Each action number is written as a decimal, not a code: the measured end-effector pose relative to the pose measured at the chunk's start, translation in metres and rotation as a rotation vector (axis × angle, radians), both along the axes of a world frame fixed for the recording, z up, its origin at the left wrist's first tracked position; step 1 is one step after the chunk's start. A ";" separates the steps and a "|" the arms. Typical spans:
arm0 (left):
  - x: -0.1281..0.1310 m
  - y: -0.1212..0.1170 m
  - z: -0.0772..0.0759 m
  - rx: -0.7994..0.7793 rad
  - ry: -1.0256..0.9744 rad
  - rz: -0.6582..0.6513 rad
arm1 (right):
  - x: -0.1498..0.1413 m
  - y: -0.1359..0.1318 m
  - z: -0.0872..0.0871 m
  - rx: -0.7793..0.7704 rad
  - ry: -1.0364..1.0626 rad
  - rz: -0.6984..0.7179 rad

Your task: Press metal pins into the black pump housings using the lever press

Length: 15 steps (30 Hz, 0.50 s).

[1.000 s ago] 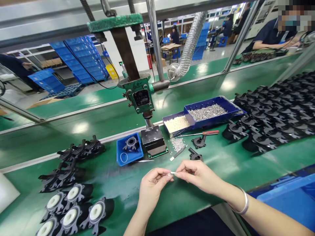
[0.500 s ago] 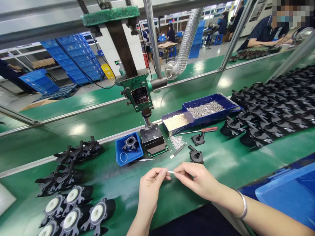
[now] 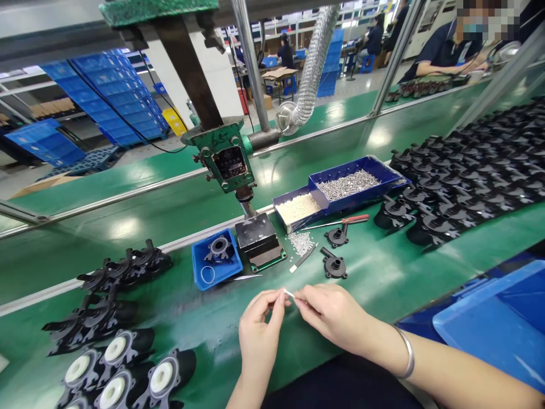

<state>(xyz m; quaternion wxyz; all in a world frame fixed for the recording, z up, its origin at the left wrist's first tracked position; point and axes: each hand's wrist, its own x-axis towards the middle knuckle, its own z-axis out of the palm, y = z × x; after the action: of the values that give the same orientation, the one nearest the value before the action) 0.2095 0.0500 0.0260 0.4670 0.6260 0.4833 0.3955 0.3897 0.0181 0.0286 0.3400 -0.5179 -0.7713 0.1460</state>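
Just in front of the press, my left hand (image 3: 263,324) and my right hand (image 3: 334,312) meet fingertip to fingertip. Between them is a short, pale, shiny pin (image 3: 289,293); the left thumb and fingers pinch one end and the right fingers pinch the other. Any smaller part on its tip is too tiny to make out. Beyond the hands lie loose small white rings (image 3: 301,243) and a dark strip with a pale end, probably tweezers (image 3: 303,259). Nearest my right hand is a black pump cover (image 3: 334,266) with a spout, and a second cover (image 3: 336,236) lies behind it.
A green press (image 3: 230,162) stands over a black block (image 3: 258,233). Beside it is a small blue bin (image 3: 196,267) with a black housing. Blue trays hold metal pins (image 3: 349,184) and cream parts (image 3: 298,208). A screwdriver (image 3: 355,218) lies near. Black housings (image 3: 472,165) crowd the right; others (image 3: 162,378) stand left.
The view has shifted slightly, so the bench items sit further left. Both hands still pinch the pin, and their fingertips have drawn a little closer together.
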 end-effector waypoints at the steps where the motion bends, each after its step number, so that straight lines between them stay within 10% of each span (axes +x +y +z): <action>1: 0.000 0.000 -0.001 0.042 0.037 -0.005 | 0.000 0.000 0.000 -0.022 0.027 -0.004; 11: 0.002 0.001 0.003 -0.255 -0.237 -0.043 | 0.008 0.001 0.006 -0.355 0.537 0.130; 15: 0.005 -0.003 -0.003 -0.223 -0.237 -0.129 | 0.038 0.007 0.001 -0.299 0.602 -0.037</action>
<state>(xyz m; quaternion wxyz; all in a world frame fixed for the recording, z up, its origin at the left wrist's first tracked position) 0.2142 0.0471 0.0228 0.6118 0.5489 0.4246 0.3796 0.4280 0.0249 0.0296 0.4752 -0.5099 -0.5967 0.3977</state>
